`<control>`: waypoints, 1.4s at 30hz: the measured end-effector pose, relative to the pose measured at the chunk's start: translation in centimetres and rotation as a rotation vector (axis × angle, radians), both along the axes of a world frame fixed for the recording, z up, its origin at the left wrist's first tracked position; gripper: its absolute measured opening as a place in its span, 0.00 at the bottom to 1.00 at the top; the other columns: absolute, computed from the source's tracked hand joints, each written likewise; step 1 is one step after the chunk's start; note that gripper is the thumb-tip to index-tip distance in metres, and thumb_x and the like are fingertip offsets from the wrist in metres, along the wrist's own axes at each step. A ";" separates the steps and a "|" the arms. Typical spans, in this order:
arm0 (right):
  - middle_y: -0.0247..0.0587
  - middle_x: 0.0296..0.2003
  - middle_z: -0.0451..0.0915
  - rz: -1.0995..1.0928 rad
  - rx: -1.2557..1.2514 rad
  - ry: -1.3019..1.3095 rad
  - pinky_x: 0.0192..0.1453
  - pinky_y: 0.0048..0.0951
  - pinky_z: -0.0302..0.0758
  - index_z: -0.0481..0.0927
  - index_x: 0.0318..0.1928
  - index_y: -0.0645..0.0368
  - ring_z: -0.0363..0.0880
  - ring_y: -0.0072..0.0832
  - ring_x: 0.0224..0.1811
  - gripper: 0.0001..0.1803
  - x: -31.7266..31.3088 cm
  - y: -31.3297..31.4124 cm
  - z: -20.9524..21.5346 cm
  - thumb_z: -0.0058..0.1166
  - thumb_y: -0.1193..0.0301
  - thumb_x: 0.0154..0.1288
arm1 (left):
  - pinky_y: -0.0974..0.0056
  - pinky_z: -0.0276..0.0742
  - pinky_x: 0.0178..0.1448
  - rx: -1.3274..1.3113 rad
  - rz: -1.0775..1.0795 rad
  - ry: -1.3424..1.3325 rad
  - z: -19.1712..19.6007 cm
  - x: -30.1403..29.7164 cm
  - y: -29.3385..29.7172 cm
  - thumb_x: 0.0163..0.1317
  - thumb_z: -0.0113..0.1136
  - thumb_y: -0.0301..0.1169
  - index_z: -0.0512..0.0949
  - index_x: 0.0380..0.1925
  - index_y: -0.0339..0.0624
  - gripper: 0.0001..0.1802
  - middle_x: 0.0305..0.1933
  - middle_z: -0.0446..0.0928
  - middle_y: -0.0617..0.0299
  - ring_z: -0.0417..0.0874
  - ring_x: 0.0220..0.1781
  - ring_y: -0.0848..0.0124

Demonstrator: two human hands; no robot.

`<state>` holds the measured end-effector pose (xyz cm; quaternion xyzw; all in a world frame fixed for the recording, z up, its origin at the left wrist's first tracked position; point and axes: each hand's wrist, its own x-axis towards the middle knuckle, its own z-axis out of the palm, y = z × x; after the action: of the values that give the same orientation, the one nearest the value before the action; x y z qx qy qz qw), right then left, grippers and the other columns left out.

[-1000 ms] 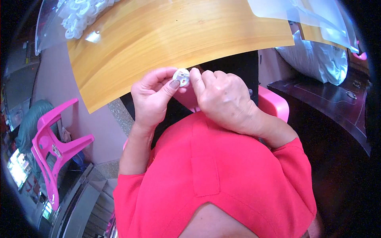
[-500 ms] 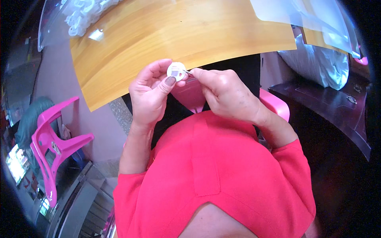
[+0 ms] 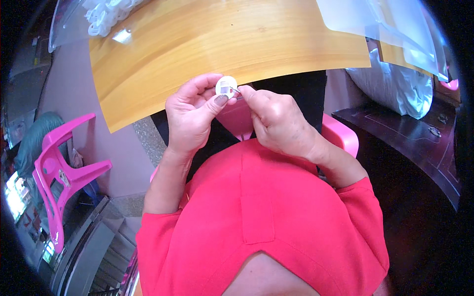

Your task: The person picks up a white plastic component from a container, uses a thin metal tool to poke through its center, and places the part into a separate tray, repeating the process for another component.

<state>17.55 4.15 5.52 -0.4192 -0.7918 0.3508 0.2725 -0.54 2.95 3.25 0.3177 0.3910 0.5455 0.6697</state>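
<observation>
Two hands meet just below the near edge of the wooden tabletop (image 3: 222,44). Left hand (image 3: 190,116) pinches a small white round disc (image 3: 226,86) between thumb and fingertips; right hand (image 3: 279,121) pinches a thin metal piece against the disc's right side. Clear plastic bag of white parts (image 3: 101,19) lies at the tabletop's far left corner; a pink plastic chair (image 3: 61,170) stands left.

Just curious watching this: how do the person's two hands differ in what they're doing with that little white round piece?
The left hand grips the white round piece between thumb and fingers; the right hand pinches a thin metal bit at its edge. The left shows its thumb side, the right its back. Both are raised at the wooden table edge.
</observation>
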 end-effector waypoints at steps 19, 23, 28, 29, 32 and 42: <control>0.45 0.24 0.76 0.122 0.142 -0.729 0.22 0.30 0.77 0.72 0.42 0.67 0.81 0.33 0.23 0.14 -0.1 -1.2 2.5 0.51 0.73 0.56 | 0.72 0.78 0.37 0.332 -0.006 0.719 0.1 1.6 -1.1 0.51 0.63 0.14 0.80 0.39 0.32 0.13 0.42 0.77 0.56 0.81 0.36 0.74; 0.45 0.23 0.76 0.185 0.178 -0.768 0.21 0.30 0.76 0.72 0.39 0.66 0.81 0.33 0.23 0.11 0.3 -1.2 2.9 0.51 0.73 0.56 | 0.69 0.77 0.34 0.540 -0.045 0.906 0.0 2.1 -0.9 0.47 0.64 0.14 0.80 0.36 0.32 0.14 0.37 0.78 0.52 0.81 0.33 0.68; 0.47 0.23 0.77 0.203 0.145 -0.777 0.24 0.32 0.77 0.72 0.39 0.66 0.81 0.36 0.24 0.12 0.7 -1.1 3.2 0.52 0.73 0.56 | 0.70 0.79 0.38 0.376 -0.042 0.722 -0.3 2.2 -1.3 0.50 0.64 0.14 0.79 0.38 0.31 0.13 0.37 0.78 0.54 0.82 0.36 0.69; 0.47 0.23 0.77 0.207 0.113 -0.745 0.25 0.33 0.78 0.72 0.40 0.66 0.81 0.38 0.24 0.12 0.8 -0.9 3.3 0.52 0.74 0.55 | 0.70 0.79 0.41 0.258 -0.034 0.574 -0.4 2.2 -1.4 0.52 0.63 0.14 0.79 0.39 0.31 0.13 0.38 0.79 0.55 0.81 0.37 0.71; 0.48 0.26 0.80 0.181 0.069 -0.586 0.28 0.36 0.79 0.76 0.35 0.65 0.83 0.37 0.28 0.09 1.3 -0.3 3.8 0.49 0.71 0.59 | 0.69 0.81 0.48 0.016 -0.102 0.151 0.4 1.2 -0.9 0.59 0.60 0.17 0.75 0.46 0.27 0.14 0.43 0.80 0.53 0.82 0.42 0.71; 0.50 0.24 0.76 0.083 0.020 -0.313 0.27 0.41 0.74 0.73 0.47 0.64 0.78 0.47 0.26 0.19 1.7 0.2 3.3 0.51 0.83 0.51 | 0.68 0.82 0.45 0.023 -0.130 -0.031 0.3 -0.6 -0.4 0.63 0.59 0.24 0.73 0.53 0.27 0.19 0.43 0.81 0.49 0.84 0.40 0.66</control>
<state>19.30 4.38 8.86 -0.4330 -0.8448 0.2840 0.1352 -1.14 2.54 3.55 0.3418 0.3529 0.5102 0.7059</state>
